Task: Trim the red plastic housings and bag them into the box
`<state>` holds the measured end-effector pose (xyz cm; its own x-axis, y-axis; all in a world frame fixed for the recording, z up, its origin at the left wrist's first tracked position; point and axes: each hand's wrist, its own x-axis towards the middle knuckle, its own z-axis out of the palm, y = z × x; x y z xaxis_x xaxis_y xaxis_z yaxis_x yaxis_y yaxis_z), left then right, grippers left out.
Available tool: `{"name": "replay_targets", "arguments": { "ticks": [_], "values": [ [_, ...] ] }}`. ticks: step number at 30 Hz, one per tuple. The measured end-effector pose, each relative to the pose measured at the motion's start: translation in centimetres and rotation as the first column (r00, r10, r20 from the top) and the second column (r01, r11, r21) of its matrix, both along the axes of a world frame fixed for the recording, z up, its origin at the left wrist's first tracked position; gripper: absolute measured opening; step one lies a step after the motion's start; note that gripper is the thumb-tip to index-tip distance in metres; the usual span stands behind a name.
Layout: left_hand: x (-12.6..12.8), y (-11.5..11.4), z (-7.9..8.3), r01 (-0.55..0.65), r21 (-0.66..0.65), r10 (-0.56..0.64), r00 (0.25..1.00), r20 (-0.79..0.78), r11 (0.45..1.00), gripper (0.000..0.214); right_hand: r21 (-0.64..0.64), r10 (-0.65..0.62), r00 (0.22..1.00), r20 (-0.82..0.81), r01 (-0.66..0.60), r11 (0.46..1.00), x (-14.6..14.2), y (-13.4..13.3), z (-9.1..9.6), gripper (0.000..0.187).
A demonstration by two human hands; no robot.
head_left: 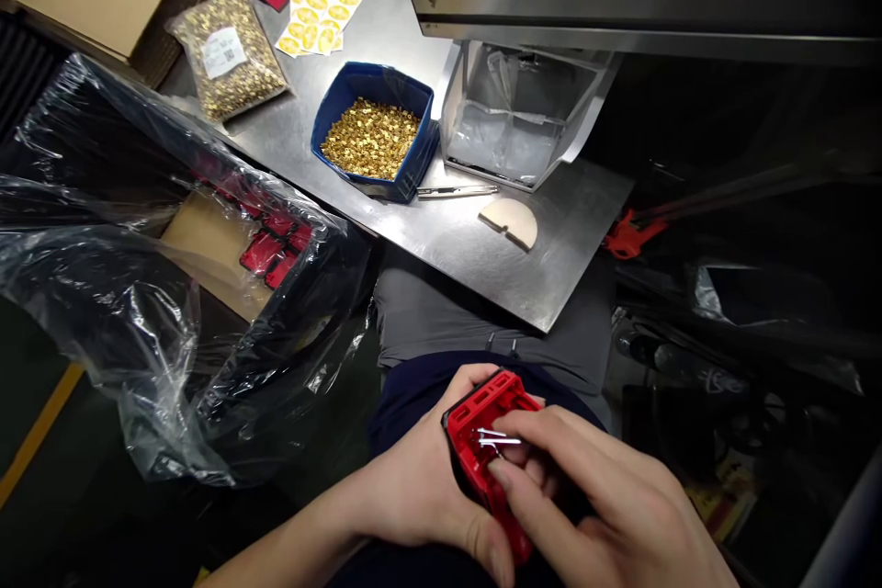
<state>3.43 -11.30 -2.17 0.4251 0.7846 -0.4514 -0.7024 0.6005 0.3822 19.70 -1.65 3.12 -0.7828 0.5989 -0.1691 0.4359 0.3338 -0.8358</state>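
Observation:
Close to my lap, my left hand [420,469] is wrapped round a red plastic housing [482,402] with a black outer edge. Its open, hollow side faces up and to the right. My right hand [585,487] reaches in from the right, with thumb and forefinger at the housing's cavity. Thin, shiny metal pins [497,439] show between those two fingertips, which sit just above and below them. Whether the pins are fixed in the housing is hard to see. The remaining right fingers curl beneath, partly hidden.
On the metal table [455,239] stand a blue bin [424,161] of small brass parts, a bag of similar parts [241,78], a knife-like metal tool [458,191] and a half-round beige piece [514,222]. A plastic-lined box [213,248] with red parts is left; a grey tray [514,142] lies beyond.

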Motion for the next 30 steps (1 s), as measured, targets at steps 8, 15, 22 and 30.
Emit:
{"name": "replay_targets", "arguments": {
  "ticks": [8,15,22,30],
  "values": [
    [-0.19,0.05,-0.23,0.018,0.050,-0.012,0.994,-0.106,0.999,0.114,0.137,0.025,0.995,-0.094,-0.012,0.990,-0.90,0.38,0.14,0.014],
    [-0.32,0.16,-0.33,0.007,0.100,0.009,0.987,-0.158,0.995,0.112,0.277,0.133,0.985,-0.109,-0.099,0.956,-0.71,0.58,0.17,0.015],
    [-0.70,0.44,-0.27,0.065,0.115,-0.035,0.969,-0.244,0.991,0.109,0.194,0.158,0.985,-0.071,-0.141,0.971,-0.11,0.90,0.08,0.021],
    [-0.64,0.73,-0.49,0.053,0.102,-0.028,0.972,-0.232,0.993,0.109,0.146,0.142,0.982,-0.123,-0.123,0.982,-0.34,0.74,-0.25,0.021]
  ]
}}
